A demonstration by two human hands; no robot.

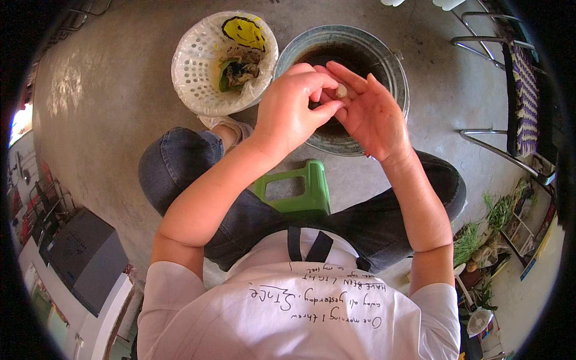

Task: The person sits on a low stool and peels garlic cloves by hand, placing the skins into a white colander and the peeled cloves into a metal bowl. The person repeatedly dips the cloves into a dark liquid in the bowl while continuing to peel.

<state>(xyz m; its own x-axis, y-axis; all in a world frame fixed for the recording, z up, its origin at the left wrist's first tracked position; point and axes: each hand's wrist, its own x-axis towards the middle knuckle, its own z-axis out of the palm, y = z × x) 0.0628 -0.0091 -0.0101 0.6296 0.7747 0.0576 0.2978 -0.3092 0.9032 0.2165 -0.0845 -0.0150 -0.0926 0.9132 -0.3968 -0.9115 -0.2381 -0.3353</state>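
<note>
A small pale piece, seemingly a garlic clove (341, 91), lies against the fingers of my right hand (378, 114), which is turned palm up. My left hand (290, 105) comes in from the side with fingers curled. Its thumb and index fingertips are right at the clove; whether they pinch it I cannot tell. Both hands are above a round metal bucket (308, 33) with a dark, brownish inside. Beside the bucket stands a white perforated basket (200, 67) with a clear plastic liner, holding green and brown scraps (240, 72).
A green plastic stool (315, 189) stands between my legs, close to the bucket. Metal-framed chairs (486, 40) are at the right, one with a woven purple and white cover (526, 103). Green plants (468, 240) lie lower right. A dark box (83, 252) is lower left.
</note>
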